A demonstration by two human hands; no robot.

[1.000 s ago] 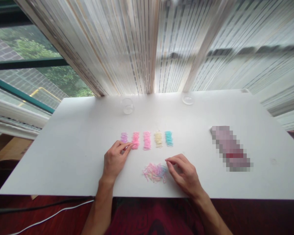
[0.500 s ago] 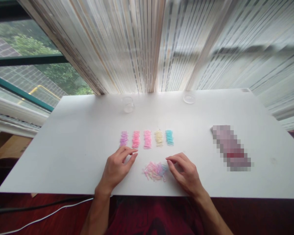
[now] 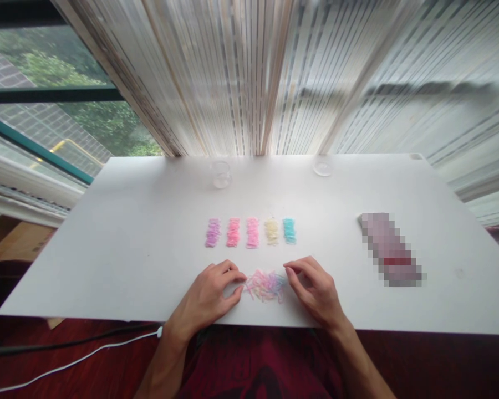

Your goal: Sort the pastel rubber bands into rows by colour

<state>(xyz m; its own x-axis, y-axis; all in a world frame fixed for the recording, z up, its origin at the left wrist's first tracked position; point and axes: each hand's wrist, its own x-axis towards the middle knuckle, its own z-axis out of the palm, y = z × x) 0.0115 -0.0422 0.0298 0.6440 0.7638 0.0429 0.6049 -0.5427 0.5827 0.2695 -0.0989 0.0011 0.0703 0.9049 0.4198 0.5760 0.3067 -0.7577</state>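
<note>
A loose pile of small pastel sticks (image 3: pixel 265 288) in mixed pink, purple and blue lies near the table's front. At the pile's left edge is my left hand (image 3: pixel 216 291), thumb and index finger apart with a gap between them. My right hand (image 3: pixel 314 285) hovers at the right edge, thumb and index fingertips pinched together; whether a stick is between them is too small to tell. Behind the pile stand neat stacks of sticks in a row: purple (image 3: pixel 212 233), coral pink (image 3: pixel 233 233), light pink (image 3: pixel 253 233), pale yellow (image 3: pixel 271 233) and turquoise (image 3: pixel 290 231).
Toward the back of the white table (image 3: pixel 120 249) stands a clear container (image 3: pixel 222 176), with a clear round lid or dish (image 3: pixel 322 168) farther right. A pixelated oblong object (image 3: pixel 391 249) lies at the right. Striped curtains (image 3: pixel 224 77) hang along the back edge.
My left hand has moved from beside the coral pink stack down and right to the loose pile. My right hand has stayed nearly in place. The view has shifted slightly.
</note>
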